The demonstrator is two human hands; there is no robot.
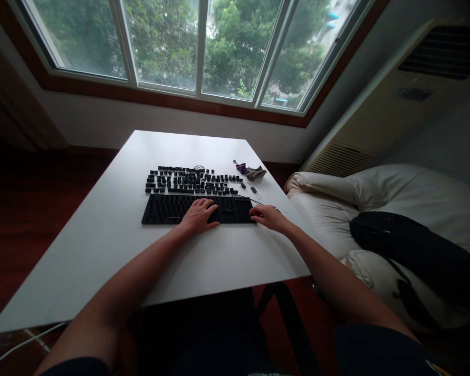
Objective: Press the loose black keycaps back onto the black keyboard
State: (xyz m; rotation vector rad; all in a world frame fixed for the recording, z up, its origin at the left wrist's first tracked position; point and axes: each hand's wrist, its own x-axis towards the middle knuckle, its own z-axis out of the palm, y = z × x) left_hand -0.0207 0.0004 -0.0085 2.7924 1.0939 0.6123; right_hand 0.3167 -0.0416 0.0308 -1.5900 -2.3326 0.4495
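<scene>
A black keyboard base [162, 209] with its keycaps off lies on the white table [113, 240]. My left hand [199, 214] rests flat on its middle, fingers stretched out over the switches. At the keyboard's right end, my right hand [267, 215] touches the edge with its fingers curled; I cannot see anything in them. Several loose black keycaps [191, 180] are laid out in rows just behind the keyboard.
A purple tool and a small greyish object [251, 171] lie at the table's back right. A thin cable runs from the keyboard's right end. A white beanbag [395, 209] with a black bag [407, 245] on it sits to the right. Windows are behind the table.
</scene>
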